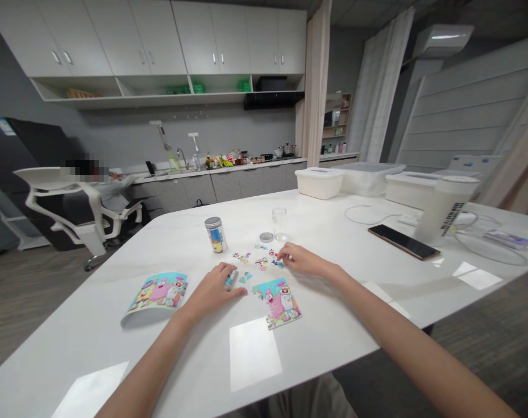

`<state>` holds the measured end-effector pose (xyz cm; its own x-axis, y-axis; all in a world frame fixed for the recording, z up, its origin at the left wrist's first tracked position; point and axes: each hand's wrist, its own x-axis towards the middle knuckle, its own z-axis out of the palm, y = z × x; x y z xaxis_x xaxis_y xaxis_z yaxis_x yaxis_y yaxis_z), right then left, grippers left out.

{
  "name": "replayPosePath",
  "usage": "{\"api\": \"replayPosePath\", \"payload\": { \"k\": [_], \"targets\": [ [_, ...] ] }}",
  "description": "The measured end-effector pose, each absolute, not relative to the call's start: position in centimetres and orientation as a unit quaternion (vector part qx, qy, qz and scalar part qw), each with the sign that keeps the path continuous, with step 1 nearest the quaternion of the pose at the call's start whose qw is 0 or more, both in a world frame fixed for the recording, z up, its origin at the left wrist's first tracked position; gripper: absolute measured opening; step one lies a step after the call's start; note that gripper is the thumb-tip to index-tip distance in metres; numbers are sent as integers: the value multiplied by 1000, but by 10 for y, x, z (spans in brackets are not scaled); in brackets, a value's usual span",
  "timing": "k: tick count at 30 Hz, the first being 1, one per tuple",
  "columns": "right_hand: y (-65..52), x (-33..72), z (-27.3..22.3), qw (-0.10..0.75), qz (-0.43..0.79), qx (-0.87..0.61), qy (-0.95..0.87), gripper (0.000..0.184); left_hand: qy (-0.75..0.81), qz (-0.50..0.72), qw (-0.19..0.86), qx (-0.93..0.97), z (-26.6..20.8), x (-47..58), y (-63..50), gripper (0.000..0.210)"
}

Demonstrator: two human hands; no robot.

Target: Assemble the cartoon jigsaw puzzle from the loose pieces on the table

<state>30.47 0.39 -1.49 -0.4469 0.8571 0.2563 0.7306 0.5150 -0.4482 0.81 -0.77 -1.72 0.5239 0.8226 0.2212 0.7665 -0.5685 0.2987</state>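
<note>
A partly joined jigsaw puzzle [284, 303] with pink and white cartoon figures lies flat on the table before me, its left side ragged. Loose puzzle pieces [261, 262] are scattered just beyond it. My left hand [214, 290] rests on the table left of the puzzle, thumb stretched apart from the fingers, with bluish pieces [231, 280] beside the fingertips. Among the loose pieces at the right, my right hand [301, 259] has its fingertips pinched down on a puzzle piece, mostly hidden by the fingers. A curled picture sheet [159, 292] lies left of my left hand.
A lidded jar [215, 235], an uncapped clear jar [279, 223] and a metal lid [266, 237] stand behind the pieces. Toward the right are a phone [403, 241], a tall cup [447, 209], cables and white bins [320, 183]. A person sits in a chair [79, 203] at far left.
</note>
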Motion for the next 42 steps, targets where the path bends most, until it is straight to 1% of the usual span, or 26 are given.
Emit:
{"api": "replayPosePath", "payload": {
  "k": [2, 5, 9, 13, 15, 18, 21, 24, 26, 30, 34, 39, 42],
  "targets": [
    [5, 307, -15, 235, 127, -490, -830, 24, 457, 180, 90, 867, -17, 6, -7, 47],
    [5, 311, -15, 236, 116, -531, -806, 15, 455, 190, 90, 865, -17, 3, -4, 39],
    [4, 310, -18, 223, 124, -539, -803, 18, 454, 200, 72, 865, -20, 2, -1, 26],
    [3, 305, -19, 221, 132, -517, -817, 13, 447, 206, 63, 868, -21, 1, 1, 21],
    [3, 302, -18, 225, 137, -504, -823, 15, 443, 205, 62, 870, -21, 2, 1, 20],
    [2, 301, -18, 233, 142, -484, -831, 24, 440, 197, 58, 874, -20, 4, 0, 21],
    [1, 301, -17, 248, 137, -489, -825, 30, 442, 186, 29, 877, -20, 4, 1, 27],
    [0, 302, -16, 254, 126, -537, -795, 21, 447, 171, -17, 878, -18, 0, 4, 33],
    [-1, 301, -15, 246, 126, -557, -783, 15, 450, 157, -33, 878, -15, -7, 6, 31],
    [-4, 299, -14, 231, 135, -554, -789, 22, 447, 112, -38, 887, -5, -21, 7, 24],
    [-4, 297, -13, 222, 142, -531, -805, 17, 433, 51, -43, 899, 0, -23, 4, 26],
    [-4, 295, -13, 218, 151, -507, -820, 18, 424, 41, -56, 903, 0, -16, 1, 24],
    [-4, 295, -15, 221, 150, -504, -822, 21, 426, 44, -72, 901, 3, -21, 2, 29]
  ]
}}
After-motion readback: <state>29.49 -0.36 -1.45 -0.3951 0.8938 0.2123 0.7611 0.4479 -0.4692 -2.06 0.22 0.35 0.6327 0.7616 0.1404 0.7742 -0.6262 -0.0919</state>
